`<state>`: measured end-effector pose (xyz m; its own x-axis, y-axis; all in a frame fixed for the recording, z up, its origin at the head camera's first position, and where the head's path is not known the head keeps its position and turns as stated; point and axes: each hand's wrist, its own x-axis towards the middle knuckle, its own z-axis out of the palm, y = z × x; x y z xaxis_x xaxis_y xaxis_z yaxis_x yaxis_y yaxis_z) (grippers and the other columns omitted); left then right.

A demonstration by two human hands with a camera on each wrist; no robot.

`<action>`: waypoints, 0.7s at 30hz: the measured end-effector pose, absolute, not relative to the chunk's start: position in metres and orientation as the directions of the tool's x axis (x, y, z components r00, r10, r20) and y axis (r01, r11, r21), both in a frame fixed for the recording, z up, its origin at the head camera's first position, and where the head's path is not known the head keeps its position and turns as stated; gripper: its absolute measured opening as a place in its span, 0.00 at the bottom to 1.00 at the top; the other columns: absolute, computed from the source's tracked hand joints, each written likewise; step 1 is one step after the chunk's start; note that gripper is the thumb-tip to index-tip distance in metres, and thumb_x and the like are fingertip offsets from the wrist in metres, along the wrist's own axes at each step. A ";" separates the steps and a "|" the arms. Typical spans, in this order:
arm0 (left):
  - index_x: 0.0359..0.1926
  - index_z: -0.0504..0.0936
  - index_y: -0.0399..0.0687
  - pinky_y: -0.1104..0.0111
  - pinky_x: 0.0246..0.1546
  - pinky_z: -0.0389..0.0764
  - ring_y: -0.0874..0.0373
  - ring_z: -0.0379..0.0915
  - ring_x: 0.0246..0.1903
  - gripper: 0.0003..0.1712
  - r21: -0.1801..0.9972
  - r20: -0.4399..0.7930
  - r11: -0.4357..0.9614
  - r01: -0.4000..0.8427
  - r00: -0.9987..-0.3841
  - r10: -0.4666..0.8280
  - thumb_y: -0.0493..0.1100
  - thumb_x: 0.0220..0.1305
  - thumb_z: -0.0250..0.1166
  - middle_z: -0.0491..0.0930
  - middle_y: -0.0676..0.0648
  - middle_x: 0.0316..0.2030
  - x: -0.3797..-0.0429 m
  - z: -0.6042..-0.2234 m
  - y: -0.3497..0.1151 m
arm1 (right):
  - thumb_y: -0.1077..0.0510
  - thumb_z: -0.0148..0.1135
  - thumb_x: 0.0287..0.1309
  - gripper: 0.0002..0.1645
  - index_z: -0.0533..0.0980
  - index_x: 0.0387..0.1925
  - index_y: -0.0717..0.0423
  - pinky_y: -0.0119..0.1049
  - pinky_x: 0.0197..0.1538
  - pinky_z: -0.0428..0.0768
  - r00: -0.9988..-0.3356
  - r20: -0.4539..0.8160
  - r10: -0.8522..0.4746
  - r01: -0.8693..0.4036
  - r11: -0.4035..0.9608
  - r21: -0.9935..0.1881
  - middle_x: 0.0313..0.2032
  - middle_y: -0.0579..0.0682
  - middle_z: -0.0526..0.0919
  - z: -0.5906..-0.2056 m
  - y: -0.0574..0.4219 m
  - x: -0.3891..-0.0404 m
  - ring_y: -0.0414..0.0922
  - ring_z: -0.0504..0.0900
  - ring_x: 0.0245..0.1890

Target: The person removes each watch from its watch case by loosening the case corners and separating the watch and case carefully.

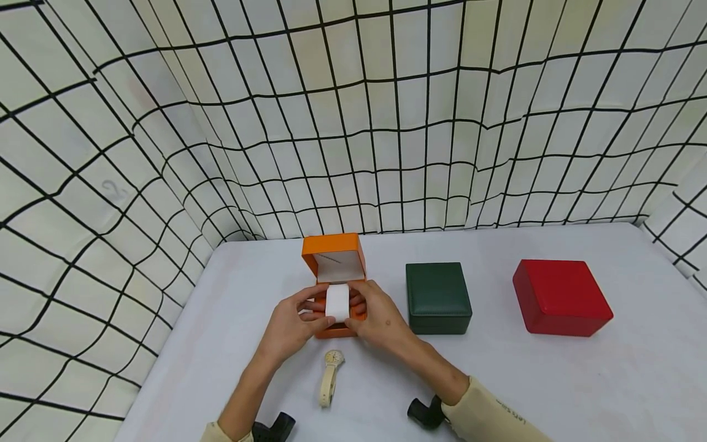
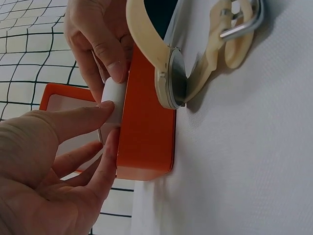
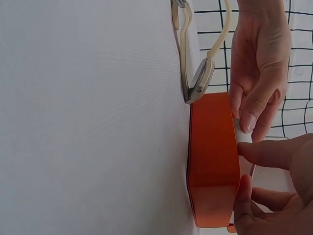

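Evidently, the fingers of your left hand (image 1: 298,322) and right hand (image 1: 382,317) pinched the white cushion (image 1: 337,302) from opposite sides, seemingly to keep it level at the open orange box's (image 1: 334,332) mouth, while the cream watch (image 1: 328,380) lay nearer you, within reach.

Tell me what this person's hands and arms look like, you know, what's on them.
The left hand and right hand wear no gloves. The left sleeve and right sleeve are beige, the right with small dark lettering. A black device with a tubular end sits near each wrist.
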<state>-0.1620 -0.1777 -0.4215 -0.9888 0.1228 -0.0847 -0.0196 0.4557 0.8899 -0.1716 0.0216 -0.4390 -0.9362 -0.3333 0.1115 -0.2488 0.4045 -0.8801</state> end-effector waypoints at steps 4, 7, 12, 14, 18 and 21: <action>0.68 0.77 0.44 0.72 0.40 0.88 0.54 0.86 0.40 0.36 0.891 -0.091 0.454 -0.027 -0.989 0.120 0.33 0.59 0.76 0.83 0.36 0.49 -0.162 -0.422 -0.178 | 0.70 0.75 0.55 0.38 0.72 0.67 0.68 0.38 0.51 0.85 -0.935 0.113 -0.335 -0.254 0.412 -0.875 0.51 0.58 0.79 -0.439 0.022 -0.172 0.45 0.79 0.45; 0.68 0.78 0.44 0.72 0.40 0.88 0.54 0.87 0.40 0.36 0.891 -0.097 0.452 -0.034 -0.988 0.117 0.33 0.59 0.76 0.82 0.36 0.49 -0.162 -0.422 -0.178 | 0.70 0.75 0.54 0.38 0.72 0.67 0.68 0.38 0.52 0.85 -0.936 0.112 -0.335 -0.254 0.416 -0.873 0.51 0.58 0.79 -0.438 0.022 -0.172 0.45 0.80 0.46; 0.68 0.78 0.44 0.71 0.41 0.88 0.54 0.87 0.42 0.36 0.889 -0.098 0.456 -0.036 -0.989 0.112 0.33 0.59 0.77 0.82 0.36 0.50 -0.162 -0.422 -0.178 | 0.70 0.75 0.54 0.38 0.72 0.67 0.69 0.38 0.51 0.85 -0.936 0.105 -0.336 -0.246 0.413 -0.877 0.51 0.58 0.79 -0.438 0.022 -0.172 0.45 0.79 0.46; 0.68 0.78 0.44 0.71 0.42 0.88 0.54 0.87 0.42 0.36 0.889 -0.099 0.456 -0.038 -0.989 0.110 0.34 0.59 0.77 0.82 0.36 0.51 -0.162 -0.422 -0.178 | 0.70 0.75 0.54 0.38 0.72 0.67 0.69 0.38 0.51 0.85 -0.936 0.103 -0.336 -0.245 0.412 -0.877 0.51 0.58 0.78 -0.438 0.022 -0.172 0.45 0.79 0.46; 0.68 0.78 0.45 0.71 0.41 0.88 0.54 0.86 0.42 0.36 0.889 -0.108 0.455 -0.048 -0.989 0.106 0.34 0.59 0.77 0.82 0.36 0.51 -0.162 -0.422 -0.178 | 0.70 0.75 0.54 0.39 0.72 0.67 0.69 0.38 0.51 0.85 -0.936 0.099 -0.337 -0.244 0.420 -0.874 0.52 0.59 0.78 -0.439 0.021 -0.173 0.45 0.79 0.46; 0.68 0.78 0.45 0.71 0.41 0.88 0.54 0.86 0.41 0.36 0.889 -0.115 0.454 -0.055 -0.988 0.105 0.33 0.59 0.77 0.82 0.36 0.51 -0.162 -0.423 -0.178 | 0.70 0.75 0.54 0.39 0.72 0.67 0.70 0.37 0.51 0.85 -0.936 0.094 -0.339 -0.241 0.424 -0.873 0.52 0.59 0.78 -0.438 0.021 -0.173 0.45 0.79 0.46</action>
<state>-0.1622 -0.1781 -0.4231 -0.9878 0.1047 -0.1151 -0.0555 0.4540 0.8893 -0.1730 0.0213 -0.4384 -0.9362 -0.3388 0.0935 -0.2408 0.4244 -0.8729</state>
